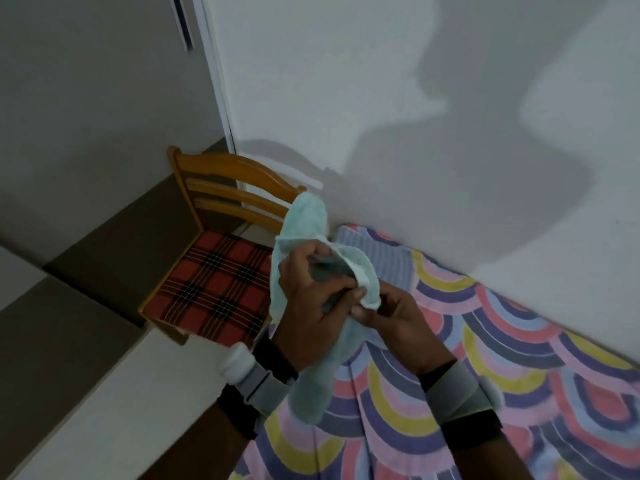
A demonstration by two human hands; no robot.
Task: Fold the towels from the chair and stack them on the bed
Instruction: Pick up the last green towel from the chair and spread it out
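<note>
A light green towel (304,223) hangs crumpled in the air between the chair and the bed. My left hand (308,306) grips its middle, with the lower end of the towel drooping past my wrist. My right hand (391,315) pinches a white-hemmed edge of the same towel just beside my left thumb. A folded pale blue towel (377,258) lies flat on the bed (450,393) near the wall corner, behind my hands. The wooden chair (214,271) with a red plaid seat stands to the left, with no towel on the seat.
A white wall runs along the far side of the bed, which has a cover of coloured arches. A white door frame (221,98) stands behind the chair. The floor (86,323) at the left has brown and pale tiles. Grey bands wrap both my wrists.
</note>
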